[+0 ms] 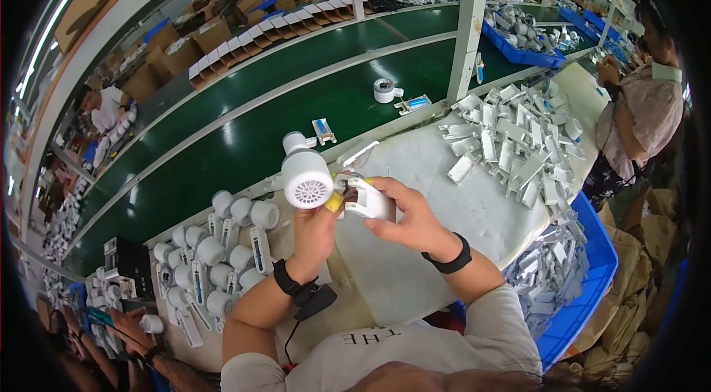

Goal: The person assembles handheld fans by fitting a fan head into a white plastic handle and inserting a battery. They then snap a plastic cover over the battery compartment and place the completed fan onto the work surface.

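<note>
My left hand is closed around a white cylindrical housing with a round slotted grille and a narrower neck, resembling a small hair dryer head. Yellow coverings show on its fingertips. Close to its right, my right hand grips a white plastic handle shell between thumb and fingers. The two parts meet at the fingertips, where small dark bits show; whether they are joined I cannot tell. Just beyond my hands lies a thin white strip-shaped cover on the bench.
Rows of finished-looking white units stand at left, near another person's hands. Loose white handle shells are heaped at right, above a blue bin of parts. A green conveyor carries a round housing. A person stands at right.
</note>
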The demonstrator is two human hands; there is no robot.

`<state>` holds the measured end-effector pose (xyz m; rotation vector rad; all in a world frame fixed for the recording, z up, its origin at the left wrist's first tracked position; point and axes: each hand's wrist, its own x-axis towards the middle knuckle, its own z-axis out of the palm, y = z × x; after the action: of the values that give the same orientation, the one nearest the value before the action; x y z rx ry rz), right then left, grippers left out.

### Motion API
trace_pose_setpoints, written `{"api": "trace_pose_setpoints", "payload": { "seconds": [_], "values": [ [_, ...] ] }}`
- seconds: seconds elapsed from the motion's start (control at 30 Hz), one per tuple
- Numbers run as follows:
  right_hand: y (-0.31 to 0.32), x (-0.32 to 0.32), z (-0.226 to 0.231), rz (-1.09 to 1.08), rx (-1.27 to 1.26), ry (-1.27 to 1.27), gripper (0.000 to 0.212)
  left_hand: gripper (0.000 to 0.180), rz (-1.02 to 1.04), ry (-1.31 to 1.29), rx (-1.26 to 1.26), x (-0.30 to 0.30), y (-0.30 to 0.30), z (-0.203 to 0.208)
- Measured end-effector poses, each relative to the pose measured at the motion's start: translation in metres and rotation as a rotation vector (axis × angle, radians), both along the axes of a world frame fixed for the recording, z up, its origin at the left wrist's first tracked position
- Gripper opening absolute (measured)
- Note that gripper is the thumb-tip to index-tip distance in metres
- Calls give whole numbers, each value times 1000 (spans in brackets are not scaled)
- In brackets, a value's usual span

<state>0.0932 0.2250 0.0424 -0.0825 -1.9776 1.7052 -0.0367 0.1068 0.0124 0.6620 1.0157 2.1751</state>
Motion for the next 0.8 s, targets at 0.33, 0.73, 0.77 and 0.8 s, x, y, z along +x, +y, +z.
{"api": "trace_pose_setpoints", "payload": {
  "seconds": [0.33, 0.73, 0.77, 0.8],
  "values": [
    [-6, -10, 7, -496, 1024, 110, 55, 27, 39, -85, 43, 12, 0, -2],
    [-8, -32, 14, -441, 956, 148, 54, 27, 273, 141, 18, 6, 11, 16],
    [-9, -33, 18, -411, 877, 189, 50, 23, 281, 150, -19, 1, 7, 25],
    [-5, -35, 19, -357, 802, 236, 46, 24, 218, 117, 57, -7, 8, 25]
  ]
}}
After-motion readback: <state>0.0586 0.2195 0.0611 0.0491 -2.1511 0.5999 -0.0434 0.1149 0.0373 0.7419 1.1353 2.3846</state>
